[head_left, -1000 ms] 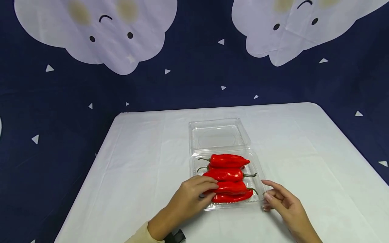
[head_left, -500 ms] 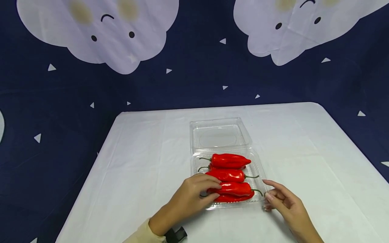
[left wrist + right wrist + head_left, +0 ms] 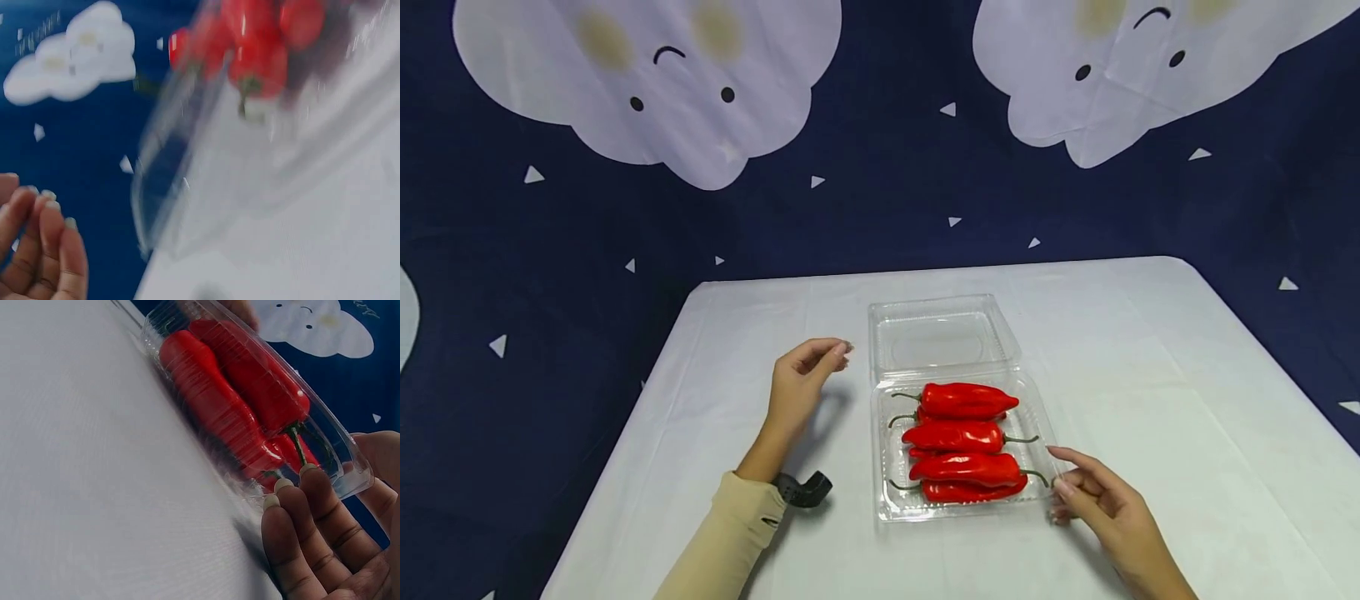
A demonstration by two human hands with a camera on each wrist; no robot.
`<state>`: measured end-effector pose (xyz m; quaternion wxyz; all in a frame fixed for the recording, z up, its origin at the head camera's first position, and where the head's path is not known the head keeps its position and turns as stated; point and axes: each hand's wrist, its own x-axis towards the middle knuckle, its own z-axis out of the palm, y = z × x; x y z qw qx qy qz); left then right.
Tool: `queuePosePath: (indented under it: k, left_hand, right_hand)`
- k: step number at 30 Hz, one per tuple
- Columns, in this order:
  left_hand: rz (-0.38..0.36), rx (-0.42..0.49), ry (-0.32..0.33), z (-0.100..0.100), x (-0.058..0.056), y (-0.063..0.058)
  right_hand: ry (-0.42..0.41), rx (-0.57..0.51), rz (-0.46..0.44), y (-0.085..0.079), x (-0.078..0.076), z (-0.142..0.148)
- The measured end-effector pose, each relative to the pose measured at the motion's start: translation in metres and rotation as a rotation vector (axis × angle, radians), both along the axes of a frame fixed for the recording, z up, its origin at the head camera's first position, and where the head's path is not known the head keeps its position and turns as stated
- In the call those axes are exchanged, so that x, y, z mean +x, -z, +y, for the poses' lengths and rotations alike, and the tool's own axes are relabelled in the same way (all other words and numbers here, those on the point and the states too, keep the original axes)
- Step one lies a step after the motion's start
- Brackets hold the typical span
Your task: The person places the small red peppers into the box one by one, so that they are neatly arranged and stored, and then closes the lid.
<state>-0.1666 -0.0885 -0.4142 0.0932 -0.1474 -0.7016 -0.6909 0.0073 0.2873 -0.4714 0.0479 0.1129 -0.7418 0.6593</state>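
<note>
A clear plastic clamshell container [image 3: 891,504] lies unfolded on the white tabletop, its base nearest me. Several red peppers [image 3: 962,469] with green stems are stacked in the base. My right hand [image 3: 1105,500] pinches the near right corner of the base between thumb and fingers; the right wrist view shows the fingers [image 3: 340,534] at that corner beside a pepper stem. Left of the lid [image 3: 938,337], my left hand [image 3: 797,385] hovers over the table, fingers loosely bent and holding nothing. The left wrist view is blurred.
A white cloth covers the table [image 3: 760,333]. Behind it hangs a dark blue backdrop [image 3: 880,208] with white clouds and small triangles. A black wrist strap [image 3: 805,490] sits at my left cuff.
My left hand has let go of the front peppers and moved up and left, away from the container. The front pepper shifted slightly right earlier. My right hand stays at the corner.
</note>
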Motion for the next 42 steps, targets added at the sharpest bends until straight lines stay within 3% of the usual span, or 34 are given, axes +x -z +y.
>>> queuePosePath:
  k: [3, 6, 10, 15, 21, 29, 36, 42]
  left_hand:
    - [-0.140, 0.024, -0.047, -0.003, -0.018, 0.017]
    - [-0.260, 0.022, -0.066, -0.001, -0.026, 0.033]
    - [-0.322, -0.005, -0.034, 0.006, -0.031, 0.043]
    - [-0.301, -0.048, 0.062, 0.015, -0.032, 0.043]
    - [-0.289, 0.051, 0.084, 0.020, -0.031, 0.043]
    - [-0.104, 0.121, 0.085, 0.023, -0.029, 0.032]
    - [-0.038, 0.127, 0.103, 0.022, -0.014, 0.019]
    - [0.005, 0.074, 0.168, 0.014, 0.006, 0.016]
  right_hand:
    - [0.014, 0.015, -0.019, 0.001, 0.000, -0.001]
    - [0.015, 0.027, -0.035, 0.002, 0.000, -0.002]
    - [0.008, 0.025, -0.036, 0.001, -0.001, -0.001]
    - [-0.015, 0.006, -0.007, 0.001, -0.001, 0.001]
    - [-0.025, 0.005, -0.009, 0.002, -0.001, 0.002]
    - [-0.023, 0.010, 0.002, 0.002, -0.001, 0.003]
    - [-0.014, 0.005, -0.003, 0.002, -0.001, 0.002]
    - [-0.005, 0.024, -0.012, 0.001, 0.000, 0.002]
